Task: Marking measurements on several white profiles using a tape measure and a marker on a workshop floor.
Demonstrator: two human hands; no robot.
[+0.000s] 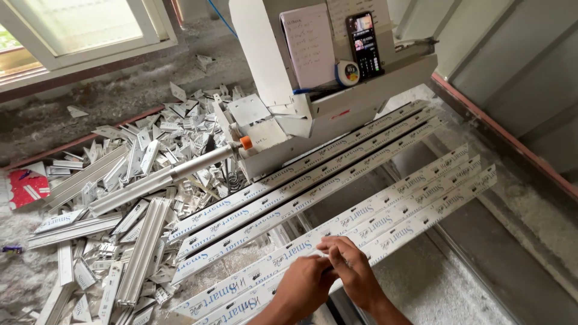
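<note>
Both my hands rest on a near group of long white plastic profile strips covered in printed film. My left hand presses down on the strips' near part. My right hand lies just beside it, its fingers pinching at the film on a strip's top face. A second group of similar strips lies parallel, farther away, running under a white cutting machine.
A phone, a tape measure and a paper sheet sit on the machine. Its lever with an orange tip points left. A heap of white offcuts covers the floor at left. A window frame is behind.
</note>
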